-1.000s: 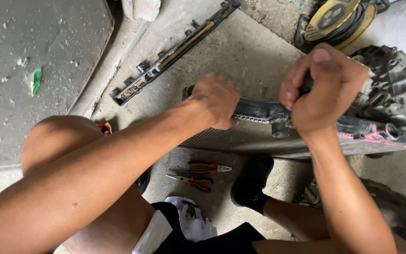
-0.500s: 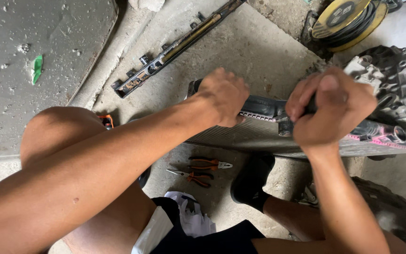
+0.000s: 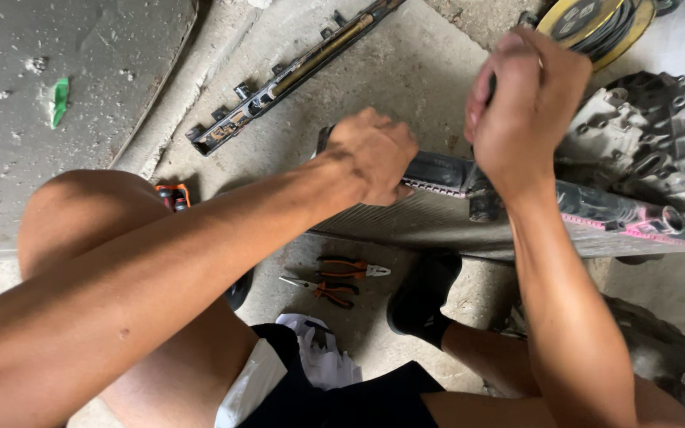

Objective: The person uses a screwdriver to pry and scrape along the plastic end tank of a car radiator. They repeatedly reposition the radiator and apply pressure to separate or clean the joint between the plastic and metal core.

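In the head view, you are crouched over a car radiator (image 3: 438, 226) that lies across the middle of the frame on the concrete floor (image 3: 406, 71), its finned grey face toward you and its black end tank (image 3: 445, 173) along the upper edge. Your left hand (image 3: 374, 154) sits at centre frame, fingers curled down and pressed on the tank's edge, clamped there to steady the radiator. Your right hand (image 3: 521, 103) is raised in the upper right, closed in a tight fist around a dark handle; what tool it belongs to you cannot tell, since the fist hides nearly all of it.

By the look of it, you are working the tank loose from the core along its crimped seam. That calls for a firm brace from the left hand and a controlled push from the right, kept close to the seam so the thin fins below stay unbent.

Your left forearm crosses the frame from lower left; your right forearm rises almost straight up from the lower right, wrist bent over the tank.

Around you: a long black strip (image 3: 291, 71) lies diagonally at the top, a grey engine casing (image 3: 644, 135) sits at right just behind the radiator, and orange-handled pliers (image 3: 342, 277) lie on the floor below it.
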